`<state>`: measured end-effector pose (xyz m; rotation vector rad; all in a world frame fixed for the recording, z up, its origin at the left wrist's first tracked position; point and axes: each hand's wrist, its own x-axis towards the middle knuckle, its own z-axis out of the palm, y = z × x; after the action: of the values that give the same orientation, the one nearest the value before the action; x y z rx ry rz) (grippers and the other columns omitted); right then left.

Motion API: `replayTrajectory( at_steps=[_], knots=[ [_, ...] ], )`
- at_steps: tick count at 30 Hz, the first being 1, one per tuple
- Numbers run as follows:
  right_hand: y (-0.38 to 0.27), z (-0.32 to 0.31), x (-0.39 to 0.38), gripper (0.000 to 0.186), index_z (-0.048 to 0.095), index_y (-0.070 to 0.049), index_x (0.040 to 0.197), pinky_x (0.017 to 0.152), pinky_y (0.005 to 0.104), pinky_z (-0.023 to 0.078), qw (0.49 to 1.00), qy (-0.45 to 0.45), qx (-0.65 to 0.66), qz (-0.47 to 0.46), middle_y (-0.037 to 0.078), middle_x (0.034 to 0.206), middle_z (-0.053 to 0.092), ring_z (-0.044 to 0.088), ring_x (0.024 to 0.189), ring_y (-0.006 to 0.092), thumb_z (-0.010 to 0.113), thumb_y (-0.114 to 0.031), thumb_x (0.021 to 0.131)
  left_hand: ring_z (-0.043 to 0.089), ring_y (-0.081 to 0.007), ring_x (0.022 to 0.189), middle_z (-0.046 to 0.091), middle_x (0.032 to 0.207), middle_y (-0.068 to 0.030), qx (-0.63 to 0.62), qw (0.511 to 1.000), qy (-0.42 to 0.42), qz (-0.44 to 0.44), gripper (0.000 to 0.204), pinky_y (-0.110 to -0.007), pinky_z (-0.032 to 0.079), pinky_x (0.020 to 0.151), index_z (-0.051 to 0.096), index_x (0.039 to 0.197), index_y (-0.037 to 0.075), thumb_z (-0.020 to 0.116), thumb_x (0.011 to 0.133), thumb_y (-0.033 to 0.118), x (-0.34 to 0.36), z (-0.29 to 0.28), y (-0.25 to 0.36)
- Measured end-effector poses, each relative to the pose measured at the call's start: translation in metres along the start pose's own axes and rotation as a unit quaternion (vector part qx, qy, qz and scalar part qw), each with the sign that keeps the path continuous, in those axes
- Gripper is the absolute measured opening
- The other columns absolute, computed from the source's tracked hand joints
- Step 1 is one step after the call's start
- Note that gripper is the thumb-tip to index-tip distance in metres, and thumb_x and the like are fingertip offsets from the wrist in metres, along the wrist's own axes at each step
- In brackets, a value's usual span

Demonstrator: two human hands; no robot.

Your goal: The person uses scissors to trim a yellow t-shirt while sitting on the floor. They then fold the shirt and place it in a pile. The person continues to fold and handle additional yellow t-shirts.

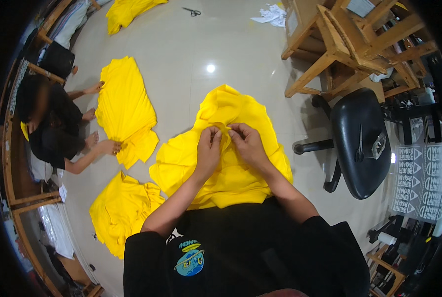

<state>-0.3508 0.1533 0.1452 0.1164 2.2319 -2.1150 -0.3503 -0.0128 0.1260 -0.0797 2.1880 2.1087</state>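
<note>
A large piece of bright yellow fabric (240, 173) lies bunched in front of me on the floor and against my lap. My left hand (210, 143) pinches a fold of it between thumb and fingers. Close beside it, my right hand (248, 142) grips the same fabric, and the two sets of fingertips nearly meet. A small raised edge of cloth shows between them. Whether this is a finished garment or loose cloth, I cannot make out.
At left a person (52, 119) in black handles another yellow cloth (126, 104). A yellow heap (124, 210) lies left of me. Right stands a black chair (362, 173) holding scissors (360, 148), below wooden stools (334, 49). More scissors (192, 11) and white scraps (271, 16) lie far off.
</note>
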Motion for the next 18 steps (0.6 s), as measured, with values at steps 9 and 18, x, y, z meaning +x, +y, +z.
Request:
replayTrajectory(
  at_steps=[9, 18],
  knots=[
    [-0.023, -0.003, -0.006, 0.026, 0.075, 0.007, 0.118, 0.081, 0.0314, 0.058, 0.998, -0.013, -0.057, 0.032, 0.011, 0.099, 0.080, 0.071, 0.087, 0.0148, 0.069, -0.017, 0.110, 0.055, -0.0089, 0.095, 0.063, 0.107, -0.0016, 0.014, 1.000, -0.001, 0.009, 0.016, -0.027, 0.049, 0.086, 0.062, 0.118, -0.001, 0.058, 0.117, 0.015, 0.000, 0.002, 0.000],
    [-0.018, -0.001, -0.009, 0.025, 0.073, 0.005, 0.112, 0.072, 0.0335, 0.052, 0.997, -0.019, -0.072, 0.026, 0.010, 0.085, 0.073, 0.064, 0.076, 0.0151, 0.067, -0.020, 0.111, 0.060, -0.0115, 0.094, 0.063, 0.106, -0.0044, -0.075, 0.997, 0.015, -0.011, 0.014, -0.028, 0.053, 0.086, 0.064, 0.116, -0.001, 0.063, 0.114, 0.012, -0.006, 0.009, -0.003]
  ],
)
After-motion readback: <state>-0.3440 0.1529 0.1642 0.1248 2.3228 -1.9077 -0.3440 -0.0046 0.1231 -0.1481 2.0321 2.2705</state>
